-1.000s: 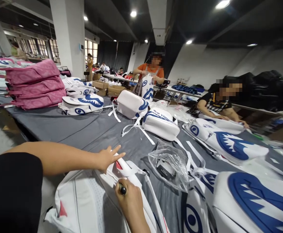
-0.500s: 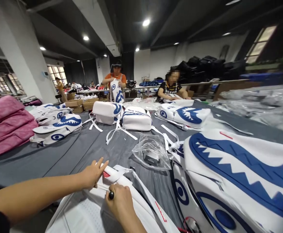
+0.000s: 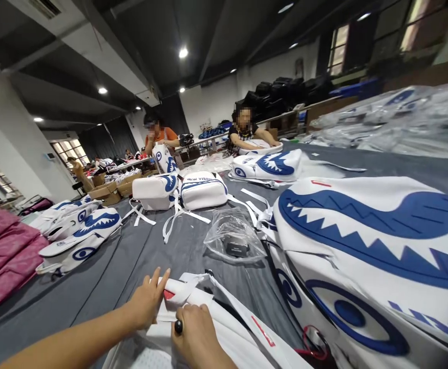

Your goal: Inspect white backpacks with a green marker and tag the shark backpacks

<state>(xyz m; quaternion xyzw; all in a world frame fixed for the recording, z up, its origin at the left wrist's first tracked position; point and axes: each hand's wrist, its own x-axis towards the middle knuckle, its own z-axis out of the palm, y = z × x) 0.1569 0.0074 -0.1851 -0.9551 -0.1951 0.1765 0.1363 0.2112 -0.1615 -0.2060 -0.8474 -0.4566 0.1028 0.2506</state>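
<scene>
A white backpack [image 3: 219, 320] with straps and small red tags lies in front of me, cut off by the bottom edge. At its upper left edge, my left hand [image 3: 147, 300] grips the bag, fingers stretched along the edge and thumb on the near face. My right hand [image 3: 198, 333] is closed just right of it, against the bag's panel. From that fist pokes the round black end of a handled tool [image 3: 178, 326]; its working end is hidden. Beyond the bag lies a clear plastic bag [image 3: 235, 236] with a black packet inside.
A large white backpack with a blue shark-mouth print [image 3: 365, 225] stands close on the right. Similar backpacks [image 3: 204, 192] lie across the grey table [image 3: 131, 271]. Pink folded goods [image 3: 6, 251] are stacked at left, plastic-wrapped bags [image 3: 392, 118] at far right. Two people work opposite.
The view has turned right and tilted. Both hands stay at the same places on the backpack, the right still around the black-ended tool. The person in orange has raised a hand toward their head.
</scene>
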